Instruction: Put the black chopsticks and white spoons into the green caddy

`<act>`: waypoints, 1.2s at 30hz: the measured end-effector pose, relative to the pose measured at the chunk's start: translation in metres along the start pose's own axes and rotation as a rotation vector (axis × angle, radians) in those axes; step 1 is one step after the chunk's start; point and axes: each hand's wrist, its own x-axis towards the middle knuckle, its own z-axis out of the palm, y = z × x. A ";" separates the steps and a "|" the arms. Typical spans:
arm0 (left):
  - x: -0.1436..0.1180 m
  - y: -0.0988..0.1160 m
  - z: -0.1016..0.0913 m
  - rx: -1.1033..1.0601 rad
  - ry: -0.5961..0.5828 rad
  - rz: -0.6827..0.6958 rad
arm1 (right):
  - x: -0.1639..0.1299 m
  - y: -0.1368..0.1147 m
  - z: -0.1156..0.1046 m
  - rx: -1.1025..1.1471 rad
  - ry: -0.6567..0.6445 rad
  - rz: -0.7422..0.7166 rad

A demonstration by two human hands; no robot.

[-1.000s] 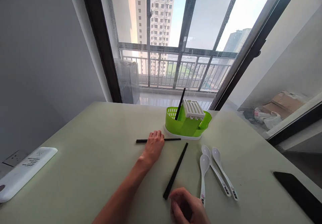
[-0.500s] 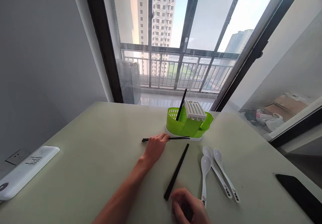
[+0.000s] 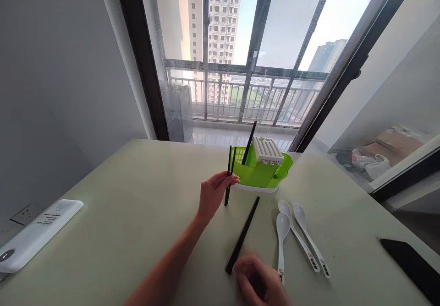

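My left hand (image 3: 215, 193) is closed on a pair of black chopsticks (image 3: 228, 184), held nearly upright just in front of the left end of a green cutlery holder (image 3: 256, 175). One dark pair of chopsticks (image 3: 250, 142) leans inside the holder's perforated left section. Flat on the table, more black chopsticks (image 3: 243, 236) lie slanted, their thick ends close to my right hand (image 3: 257, 281). That hand rests low in view, its fingers curled in, with nothing visible inside. White spoons (image 3: 283, 226) lie right of the chopsticks, bowls pointing away from me.
The pale table (image 3: 147, 214) carries a white power strip (image 3: 41, 232) at its left edge and a flat black object (image 3: 410, 265) at the right. Windows (image 3: 285, 26) stand behind it. Cardboard and bags (image 3: 373, 161) lie on the floor at right.
My left hand has raised the chopsticks, which lay sideways before the holder, and turned them nearly upright. My right hand has stayed almost in place.
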 end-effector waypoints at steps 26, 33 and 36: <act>-0.004 -0.042 -0.023 0.297 -0.451 -0.176 | 0.165 -0.136 -0.116 -0.673 0.056 -0.443; 0.002 -0.054 -0.026 0.296 -0.469 -0.246 | 0.180 -0.191 -0.146 -0.474 0.398 -0.539; 0.003 -0.052 -0.025 0.235 -0.501 -0.232 | 0.201 -0.211 -0.160 -0.536 0.511 -0.653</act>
